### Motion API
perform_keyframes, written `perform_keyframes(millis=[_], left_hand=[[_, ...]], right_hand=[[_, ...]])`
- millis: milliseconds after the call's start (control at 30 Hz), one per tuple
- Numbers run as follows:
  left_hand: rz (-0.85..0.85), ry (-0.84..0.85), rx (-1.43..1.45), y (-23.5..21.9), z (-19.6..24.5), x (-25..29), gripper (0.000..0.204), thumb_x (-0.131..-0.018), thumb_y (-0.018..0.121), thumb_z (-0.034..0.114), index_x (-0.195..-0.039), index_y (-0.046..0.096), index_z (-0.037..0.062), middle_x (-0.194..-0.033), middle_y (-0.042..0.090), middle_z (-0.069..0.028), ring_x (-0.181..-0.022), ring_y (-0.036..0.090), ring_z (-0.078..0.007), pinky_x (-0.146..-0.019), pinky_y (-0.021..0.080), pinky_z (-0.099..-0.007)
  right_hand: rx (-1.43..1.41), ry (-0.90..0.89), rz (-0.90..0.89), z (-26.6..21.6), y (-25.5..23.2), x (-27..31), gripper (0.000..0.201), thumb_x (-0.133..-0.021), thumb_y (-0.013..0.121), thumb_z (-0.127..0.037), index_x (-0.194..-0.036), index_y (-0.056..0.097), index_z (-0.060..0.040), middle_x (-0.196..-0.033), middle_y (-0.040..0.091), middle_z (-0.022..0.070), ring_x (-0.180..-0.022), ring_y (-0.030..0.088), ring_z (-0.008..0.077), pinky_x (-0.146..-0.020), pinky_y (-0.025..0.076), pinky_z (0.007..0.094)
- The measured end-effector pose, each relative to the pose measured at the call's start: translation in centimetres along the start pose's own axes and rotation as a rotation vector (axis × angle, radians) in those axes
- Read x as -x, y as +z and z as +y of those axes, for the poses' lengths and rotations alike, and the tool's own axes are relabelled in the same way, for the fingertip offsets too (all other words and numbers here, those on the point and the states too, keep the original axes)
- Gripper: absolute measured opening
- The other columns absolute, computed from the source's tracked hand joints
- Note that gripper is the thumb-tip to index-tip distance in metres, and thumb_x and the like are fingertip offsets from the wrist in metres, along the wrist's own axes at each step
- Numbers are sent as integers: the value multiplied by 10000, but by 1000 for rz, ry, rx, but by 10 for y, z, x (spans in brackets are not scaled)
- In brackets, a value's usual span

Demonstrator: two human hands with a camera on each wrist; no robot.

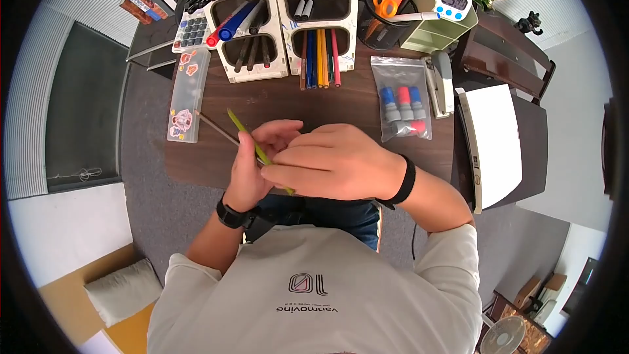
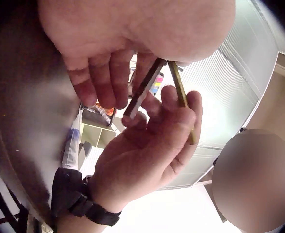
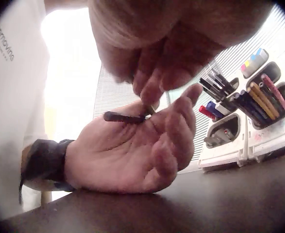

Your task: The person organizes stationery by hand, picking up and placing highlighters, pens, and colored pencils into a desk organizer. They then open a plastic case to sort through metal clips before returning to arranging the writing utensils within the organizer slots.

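Both hands meet above the near part of the desk. The left hand (image 1: pixel 244 174), palm turned up with its fingers loosely bent, holds a dark brown pencil (image 1: pixel 215 124) in the crook of its thumb. A yellow-green pencil (image 1: pixel 240 124) crosses close beside it, passing the left thumb. The right hand (image 1: pixel 341 160) reaches over from the right and pinches the yellow-green pencil (image 2: pixel 181 92) between thumb and fingers. In the left wrist view, a right fingertip lies at the end of the dark pencil (image 2: pixel 145 88). Part of the left palm is hidden under the right hand in the head view.
Behind the hands stands a white organizer (image 1: pixel 283 59) with pens and colored pencils. A sticker-covered pencil case (image 1: pixel 190 95) lies left. To the right are a zip bag (image 1: pixel 401 72) of small bottles, a stapler (image 1: pixel 440 85), a mesh pen cup (image 1: pixel 380 38) and a timer (image 1: pixel 452 1).
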State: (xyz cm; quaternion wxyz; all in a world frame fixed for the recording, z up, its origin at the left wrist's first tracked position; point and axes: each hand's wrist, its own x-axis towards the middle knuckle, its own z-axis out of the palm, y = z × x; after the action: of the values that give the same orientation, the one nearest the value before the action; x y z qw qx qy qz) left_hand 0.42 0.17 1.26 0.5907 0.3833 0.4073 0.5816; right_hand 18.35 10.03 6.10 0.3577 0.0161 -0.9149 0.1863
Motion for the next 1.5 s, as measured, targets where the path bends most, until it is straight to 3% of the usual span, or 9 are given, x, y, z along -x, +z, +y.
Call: perform_keyframes(millis=[100,167,233,467,667,767,1100,1167,1500], left_hand=[[80,-29,114,1,-8,0,866,-1073,172,684,-1334,598,-23,-1086,702,-151,-1027,657,-239,-940,506,-382],[-103,77,237,-8,-13,-5,850,-1085,162,656,-1318,599,-35,-1031,700,-164,-970,657,-252,-895,508,-384],[-89,67,237,-7,-10,-6,840,-1091,159,641,-1310,599,-40,-1008,698,-168,-945,656,-253,-878,506,-383],[-55,48,214,-7,-9,-6,812,-1103,174,613,-1275,612,-50,-946,698,-160,-901,656,-249,-860,503,-378],[-62,49,199,-7,-8,-4,796,-1106,195,606,-1267,617,-49,-944,696,-160,-898,653,-241,-858,503,-375],[-64,53,199,-7,-8,-6,792,-1108,195,602,-1265,619,-49,-943,695,-160,-895,653,-241,-855,506,-374],[-46,55,199,-5,-8,-6,790,-1110,193,595,-1249,630,-49,-922,694,-157,-882,657,-238,-841,514,-372],[-41,54,200,-4,-7,-6,790,-1112,188,590,-1245,633,-49,-912,694,-154,-873,658,-235,-831,516,-372],[-38,60,212,-4,-8,-6,784,-1117,178,579,-1241,638,-43,-904,695,-151,-865,658,-235,-831,517,-369]], right_hand=[[-16,-9,271,5,-30,-1,340,-756,852,-145,-1073,748,-80,-962,718,40,-791,707,239,-675,564,361],[59,17,325,4,-56,0,256,-770,832,-104,-1013,754,-79,-939,738,62,-749,704,244,-673,565,363],[358,93,376,16,-68,2,190,-806,777,-90,-985,718,-72,-855,699,51,-719,683,235,-613,555,338],[415,500,240,47,-40,10,250,-890,793,-217,-1038,719,-29,-854,707,118,-752,694,316,-641,559,399],[280,591,214,48,-31,7,338,-892,799,-260,-1086,715,3,-859,701,139,-749,684,347,-671,563,421],[184,658,126,43,-37,5,414,-892,811,-239,-1224,701,-18,-894,684,130,-752,696,273,-693,565,362],[130,641,120,48,-42,11,406,-843,813,-85,-1227,692,-37,-938,647,105,-816,673,266,-742,565,381],[228,563,86,47,-45,10,362,-852,763,-58,-1204,683,-30,-985,652,126,-912,665,340,-792,556,426],[519,529,171,33,-43,6,277,-810,749,-17,-1080,693,-42,-923,616,116,-912,649,327,-808,554,421]])
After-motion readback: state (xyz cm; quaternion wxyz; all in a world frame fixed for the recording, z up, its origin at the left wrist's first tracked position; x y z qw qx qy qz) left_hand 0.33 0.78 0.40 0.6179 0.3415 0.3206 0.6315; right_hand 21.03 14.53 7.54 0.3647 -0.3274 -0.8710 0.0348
